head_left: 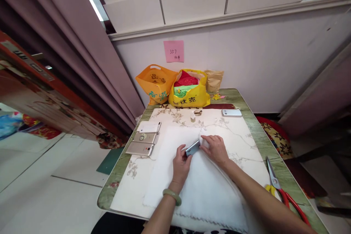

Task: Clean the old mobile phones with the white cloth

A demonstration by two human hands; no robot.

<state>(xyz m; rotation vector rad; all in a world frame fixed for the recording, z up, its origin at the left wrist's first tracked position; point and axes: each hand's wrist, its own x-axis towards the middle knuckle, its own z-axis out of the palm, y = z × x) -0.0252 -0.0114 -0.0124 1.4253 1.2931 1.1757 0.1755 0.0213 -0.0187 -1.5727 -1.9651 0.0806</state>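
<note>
A blue-grey smartphone [193, 148] is held tilted on its edge in my left hand [181, 166], with thumb and fingers gripping its lower left end. My right hand [216, 149] is at the phone's other end, its fingers bent around a bunched edge of white cloth [178, 186] pressed against the phone. That cloth lies spread over the table's middle and runs toward my lap. A green bangle [172, 196] circles my left wrist.
Several phones lie around: a white one [149, 127] and gold ones [139, 148] at left, a silver one [231, 113] at back right. A small bottle [193, 117] stands mid-back. Orange [157, 84] and yellow bags [190, 98] line the wall. Red-handled scissors [276, 184] lie at the right edge.
</note>
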